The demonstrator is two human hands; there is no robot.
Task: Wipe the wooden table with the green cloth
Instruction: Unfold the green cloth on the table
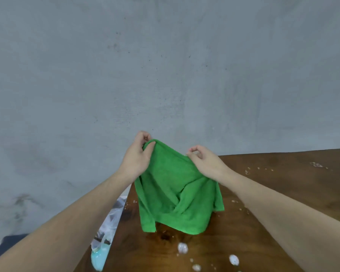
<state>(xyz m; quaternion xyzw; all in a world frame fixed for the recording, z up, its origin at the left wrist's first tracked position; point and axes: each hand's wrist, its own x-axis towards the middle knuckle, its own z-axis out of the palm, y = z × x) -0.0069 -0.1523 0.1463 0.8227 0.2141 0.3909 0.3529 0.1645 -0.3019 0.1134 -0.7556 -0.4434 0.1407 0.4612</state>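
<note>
**Green cloth held up over the worktop**

Both hands lift a bright green terry cloth (177, 191) by its top edge: left hand (138, 157) and right hand (205, 163) pinch separate corners. White foam blobs (182, 248) dot the dark brown wooden worktop (283, 183) below.

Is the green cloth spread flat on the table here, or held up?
Held up. Left hand and right hand pinch the top edge of the green cloth; it hangs in folds above the wooden table.

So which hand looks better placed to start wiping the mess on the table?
Right, probably: the right hand pinches the cloth above the table, while the left hand is past its edge.
</note>
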